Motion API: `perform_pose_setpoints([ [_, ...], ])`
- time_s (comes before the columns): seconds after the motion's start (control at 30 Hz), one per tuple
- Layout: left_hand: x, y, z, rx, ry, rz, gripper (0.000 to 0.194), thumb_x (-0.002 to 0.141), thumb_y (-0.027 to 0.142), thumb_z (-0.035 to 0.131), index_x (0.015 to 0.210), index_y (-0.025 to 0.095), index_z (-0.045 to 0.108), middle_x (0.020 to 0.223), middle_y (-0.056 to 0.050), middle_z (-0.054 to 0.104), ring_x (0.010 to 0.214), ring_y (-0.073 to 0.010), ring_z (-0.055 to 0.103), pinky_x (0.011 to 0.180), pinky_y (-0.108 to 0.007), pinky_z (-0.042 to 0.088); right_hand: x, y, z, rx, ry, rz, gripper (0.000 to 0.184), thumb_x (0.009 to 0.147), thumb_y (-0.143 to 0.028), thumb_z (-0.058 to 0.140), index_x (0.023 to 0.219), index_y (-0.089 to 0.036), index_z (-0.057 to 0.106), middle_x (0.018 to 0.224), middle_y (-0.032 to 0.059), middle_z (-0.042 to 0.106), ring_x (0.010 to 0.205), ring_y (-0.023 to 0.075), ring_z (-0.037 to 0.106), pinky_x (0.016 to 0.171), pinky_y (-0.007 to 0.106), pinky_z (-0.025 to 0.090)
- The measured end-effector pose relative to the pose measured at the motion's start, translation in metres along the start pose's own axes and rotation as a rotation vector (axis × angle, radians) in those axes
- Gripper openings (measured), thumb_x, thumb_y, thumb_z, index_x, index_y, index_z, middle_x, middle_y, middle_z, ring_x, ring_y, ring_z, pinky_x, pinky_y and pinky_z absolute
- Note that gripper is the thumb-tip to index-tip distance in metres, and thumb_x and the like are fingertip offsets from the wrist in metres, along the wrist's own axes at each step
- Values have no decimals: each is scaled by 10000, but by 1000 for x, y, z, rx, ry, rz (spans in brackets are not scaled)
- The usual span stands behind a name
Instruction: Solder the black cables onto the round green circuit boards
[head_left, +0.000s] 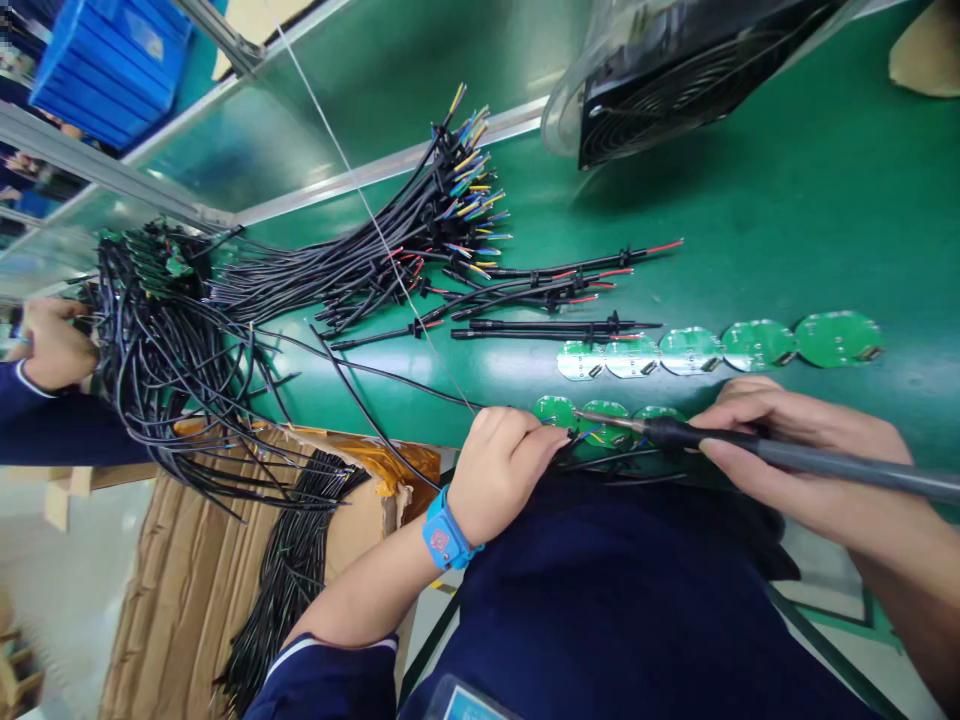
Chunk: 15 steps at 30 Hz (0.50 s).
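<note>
My right hand (780,440) grips a grey soldering iron (810,458), its tip resting on a small round green circuit board (604,411) at the near edge of the green table (787,230). My left hand (504,462), with a blue wrist strap (444,536), is closed with fingers pinched on a thin black cable (600,458) beside that board. Two more round boards (555,408) lie either side of it. A row of several round green boards (757,343) lies just beyond.
A bundle of black cables with coloured ends (420,240) lies mid-table. A tangled cable heap (165,330) sits at left, where another person's hand (52,345) touches it. A cardboard box (225,560) holds more cables. A black fan (675,70) stands at the back, and a blue bin (112,55) sits far left.
</note>
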<state>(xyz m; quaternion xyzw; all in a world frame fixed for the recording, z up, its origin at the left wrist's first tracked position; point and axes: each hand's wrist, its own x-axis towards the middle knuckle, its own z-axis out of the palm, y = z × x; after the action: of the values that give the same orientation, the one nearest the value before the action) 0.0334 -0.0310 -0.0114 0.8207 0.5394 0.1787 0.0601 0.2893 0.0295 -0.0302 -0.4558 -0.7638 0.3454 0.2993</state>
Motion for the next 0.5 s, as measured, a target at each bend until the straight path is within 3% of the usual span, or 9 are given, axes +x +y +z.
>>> perform_pose_setpoints([
  [0.3, -1, -1, -1, -10, 30, -10, 111, 832, 197, 589, 932, 154, 607, 774, -32, 584, 736, -144, 505, 655, -286, 389, 3, -2, -1, 17, 4, -47, 122, 744, -372, 596, 838, -293, 606, 677, -30, 567, 603, 108, 562, 503, 217, 428],
  [0.5, 0, 0, 0, -19, 31, -4, 101, 835, 201, 584, 918, 152, 618, 769, -33, 586, 737, -142, 507, 660, -287, 394, -1, 0, 0, 62, 8, 5, 136, 728, -369, 623, 840, -291, 617, 722, -22, 582, 654, 119, 570, 510, 241, 401],
])
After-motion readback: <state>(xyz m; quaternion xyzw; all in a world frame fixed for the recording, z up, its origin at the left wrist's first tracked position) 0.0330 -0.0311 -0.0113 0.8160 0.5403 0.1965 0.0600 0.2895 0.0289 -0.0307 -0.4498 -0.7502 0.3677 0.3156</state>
